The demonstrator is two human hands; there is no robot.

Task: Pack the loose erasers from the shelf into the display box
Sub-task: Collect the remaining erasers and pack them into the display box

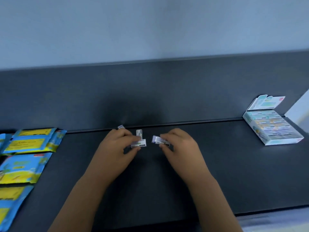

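Head view: nearest the camera, two bare forearms reach out over the dark shelf (234,164). The hands work side by side but apart, with a small gap between them. The left hand (115,148) pinches a flat eraser (139,143) between thumb and fingertips by its long edges, probably to keep the wrapper from slipping. Just beyond it an upright eraser (139,132) touches it; I cannot tell whether the left fingers hold that one too or it stands on the shelf. The right hand (178,148) curls its fingers round another eraser (159,140), whose end pokes out toward the left hand. Taking one piece in each hand looks like a way to collect several before a single trip. Past the left fingertips a small eraser (120,126) peeks out by the back ledge, too blurred to say if it is loose or held.

Well to the left of the left hand lie overlapping blue-and-yellow packets (28,143), no part of this job. Well to the right of the right hand, and farther back, sits the display box (284,141), its lid (265,102) propped up so the inside is open. Rows of wrapped erasers fill most of it; any free slot is too blurred to pick out. Beyond is a pale wall (150,27).
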